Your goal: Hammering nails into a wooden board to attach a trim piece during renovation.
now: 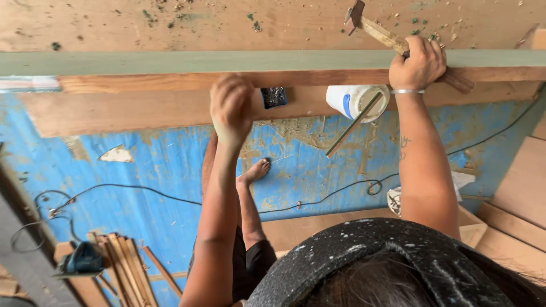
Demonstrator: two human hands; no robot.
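My right hand [418, 63] is closed around the wooden handle of a hammer [378, 31]. Its metal head is raised over the plywood top [227, 23]. The hand sits over a long grey-green strip [142, 61] that lies on a brown wooden edge batten [142, 81]. My left hand [230, 108] is pressed against that batten's edge with its fingers bunched. Anything between the fingers is hidden. A small black box [274, 96] sits just right of the left hand.
A white plastic tub [352, 101] with a stick [352, 126] in it stands under the edge. Below lie a blue floor sheet [142, 165], a black cable [142, 190], my bare foot [259, 169], a power tool [82, 258], wooden slats [128, 264] and boards [517, 193].
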